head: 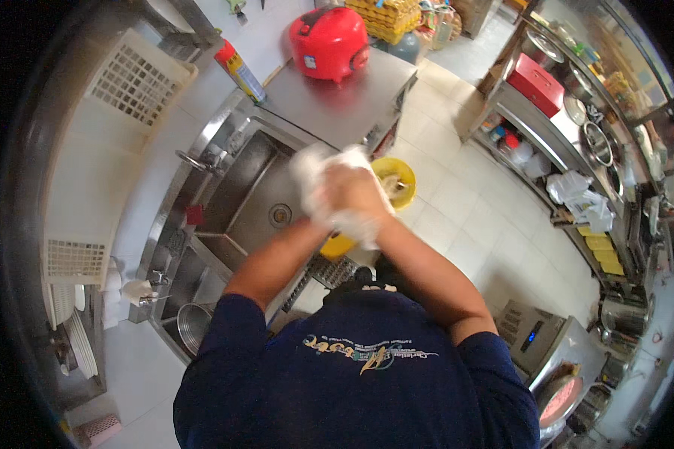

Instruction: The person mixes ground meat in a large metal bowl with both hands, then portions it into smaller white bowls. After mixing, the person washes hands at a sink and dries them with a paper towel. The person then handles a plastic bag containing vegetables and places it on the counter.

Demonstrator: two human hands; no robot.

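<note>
A white cloth (309, 174), smeared by motion, is bunched in both of my hands above the near right part of a steel sink (253, 196). My right hand (355, 193) grips it from the right, with cloth showing on either side of the wrist. My left hand (323, 196) meets it in the folds and is mostly covered, its fingers blurred. Below and to the right, a yellow bucket (393, 182) with pale contents stands on the tiled floor, partly behind the cloth. Another yellow object (337, 246) shows under my wrists.
A red rice cooker (328, 42) sits on the steel counter (337, 106) beyond the sink, near a spray can (240, 72). A faucet (202, 163) juts over the basin. White plastic racks (137, 78) line the left wall. Steel shelving (531, 126) holds pots at the right.
</note>
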